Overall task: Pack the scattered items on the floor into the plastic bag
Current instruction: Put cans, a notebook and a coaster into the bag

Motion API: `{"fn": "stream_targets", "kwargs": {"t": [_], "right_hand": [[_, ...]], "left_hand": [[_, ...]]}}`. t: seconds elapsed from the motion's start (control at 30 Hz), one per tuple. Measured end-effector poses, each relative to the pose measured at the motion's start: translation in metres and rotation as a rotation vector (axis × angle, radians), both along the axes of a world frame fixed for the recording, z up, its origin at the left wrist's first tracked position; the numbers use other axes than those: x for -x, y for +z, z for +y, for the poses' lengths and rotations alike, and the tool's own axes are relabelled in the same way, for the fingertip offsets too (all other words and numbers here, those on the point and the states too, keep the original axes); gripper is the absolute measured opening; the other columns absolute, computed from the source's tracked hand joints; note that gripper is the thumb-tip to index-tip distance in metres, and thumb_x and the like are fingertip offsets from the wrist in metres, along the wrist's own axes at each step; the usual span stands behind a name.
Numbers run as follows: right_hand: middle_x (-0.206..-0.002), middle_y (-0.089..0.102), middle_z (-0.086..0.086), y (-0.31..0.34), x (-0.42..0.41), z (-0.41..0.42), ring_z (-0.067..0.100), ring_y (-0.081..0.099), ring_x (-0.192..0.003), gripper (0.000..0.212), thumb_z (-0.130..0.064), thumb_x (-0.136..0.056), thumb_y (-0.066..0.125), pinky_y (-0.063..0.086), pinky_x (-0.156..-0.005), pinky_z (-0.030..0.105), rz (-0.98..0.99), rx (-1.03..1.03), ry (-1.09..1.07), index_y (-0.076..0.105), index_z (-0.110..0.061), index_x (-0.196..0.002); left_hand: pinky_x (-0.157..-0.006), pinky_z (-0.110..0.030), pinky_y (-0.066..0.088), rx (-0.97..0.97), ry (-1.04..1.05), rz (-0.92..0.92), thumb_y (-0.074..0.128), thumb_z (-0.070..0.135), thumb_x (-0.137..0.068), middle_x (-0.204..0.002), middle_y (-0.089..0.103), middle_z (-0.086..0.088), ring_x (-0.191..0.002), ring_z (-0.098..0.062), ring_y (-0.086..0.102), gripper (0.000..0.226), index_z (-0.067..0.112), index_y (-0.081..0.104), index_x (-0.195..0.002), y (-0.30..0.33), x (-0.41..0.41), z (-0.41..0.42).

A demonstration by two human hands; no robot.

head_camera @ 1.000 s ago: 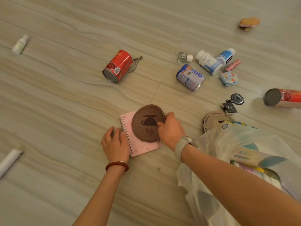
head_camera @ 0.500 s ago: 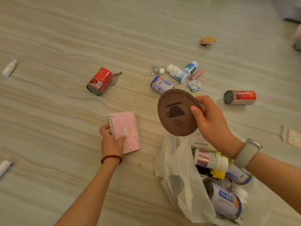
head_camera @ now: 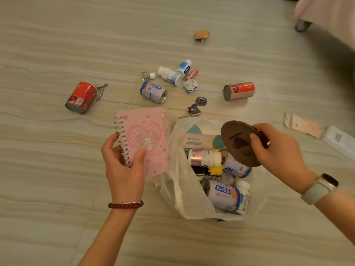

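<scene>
Head view: left hand grips pink notebook; right hand pinches brown disc over plastic bag.

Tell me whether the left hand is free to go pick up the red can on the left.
Probably not as things stand: the left hand grips the pink notebook, so its fingers are occupied. The floor toward the red can looks unobstructed; only nail clippers lie beside it.

Both forearms are showing bare, with no sleeves reaching into view. The left wrist is wearing a dark red beaded bracelet. The right wrist is wearing a smartwatch with a dark face on a pale grey band.
</scene>
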State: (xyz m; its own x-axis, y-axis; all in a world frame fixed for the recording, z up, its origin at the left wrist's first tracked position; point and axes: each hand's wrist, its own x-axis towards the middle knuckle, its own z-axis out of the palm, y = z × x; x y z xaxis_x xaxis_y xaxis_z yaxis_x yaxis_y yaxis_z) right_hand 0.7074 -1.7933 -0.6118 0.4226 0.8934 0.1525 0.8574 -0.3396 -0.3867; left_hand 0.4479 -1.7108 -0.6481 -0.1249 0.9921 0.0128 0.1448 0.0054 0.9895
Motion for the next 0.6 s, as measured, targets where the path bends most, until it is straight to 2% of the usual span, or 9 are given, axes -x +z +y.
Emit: {"fn": "stream_targets", "kwargs": {"t": [0.07, 0.17, 0.3, 0.43, 0.6], "right_hand": [[-0.088, 0.069, 0.012, -0.007, -0.005, -0.009, 0.033, 0.062, -0.074, 0.023, -0.024, -0.09, 0.049, 0.049, -0.062, 0.035, -0.017, 0.109, -0.025, 0.055, -0.014, -0.11], [-0.085, 0.069, 0.009, -0.016, -0.009, -0.019, 0.029, 0.063, -0.074, 0.023, -0.03, -0.089, 0.045, 0.054, -0.065, 0.04, -0.039, 0.278, -0.036, 0.055, -0.02, -0.107], [-0.088, 0.07, 0.003, -0.014, -0.012, -0.028, 0.026, 0.063, -0.08, 0.021, -0.03, -0.088, 0.046, 0.051, -0.071, 0.037, -0.108, 0.347, 0.085, 0.059, -0.025, -0.105], [-0.099, 0.064, 0.003, -0.024, -0.007, -0.03, 0.024, 0.059, -0.091, 0.023, -0.028, -0.093, 0.041, 0.049, -0.075, 0.037, -0.135, 0.339, 0.139, 0.056, -0.022, -0.108], [-0.107, 0.06, 0.006, -0.044, -0.007, -0.032, 0.026, 0.057, -0.099, 0.027, -0.026, -0.096, 0.038, 0.047, -0.076, 0.036, -0.187, 0.479, 0.137, 0.054, -0.018, -0.116]], "left_hand": [[-0.066, -0.003, 0.046, -0.017, -0.06, 0.012, 0.066, 0.003, -0.077, -0.104, 0.057, -0.001, -0.092, -0.01, 0.059, 0.058, 0.038, 0.036, -0.112, 0.004, -0.01, -0.011], [-0.065, -0.002, 0.045, -0.029, -0.163, 0.045, 0.067, 0.003, -0.077, -0.095, 0.055, 0.014, -0.084, 0.003, 0.059, 0.059, 0.037, 0.036, -0.114, 0.007, -0.024, -0.025], [-0.065, -0.001, 0.045, -0.009, -0.241, 0.056, 0.066, 0.002, -0.077, -0.093, 0.051, 0.021, -0.079, 0.019, 0.055, 0.058, 0.036, 0.036, -0.115, 0.007, -0.037, -0.039], [-0.064, 0.001, 0.044, 0.027, -0.28, 0.054, 0.064, 0.001, -0.079, -0.095, 0.05, 0.022, -0.079, 0.023, 0.053, 0.058, 0.035, 0.036, -0.116, 0.004, -0.043, -0.046], [-0.064, 0.001, 0.044, 0.069, -0.307, 0.064, 0.063, 0.001, -0.08, -0.094, 0.05, 0.022, -0.077, 0.019, 0.055, 0.057, 0.033, 0.038, -0.119, 0.003, -0.05, -0.048]]}}
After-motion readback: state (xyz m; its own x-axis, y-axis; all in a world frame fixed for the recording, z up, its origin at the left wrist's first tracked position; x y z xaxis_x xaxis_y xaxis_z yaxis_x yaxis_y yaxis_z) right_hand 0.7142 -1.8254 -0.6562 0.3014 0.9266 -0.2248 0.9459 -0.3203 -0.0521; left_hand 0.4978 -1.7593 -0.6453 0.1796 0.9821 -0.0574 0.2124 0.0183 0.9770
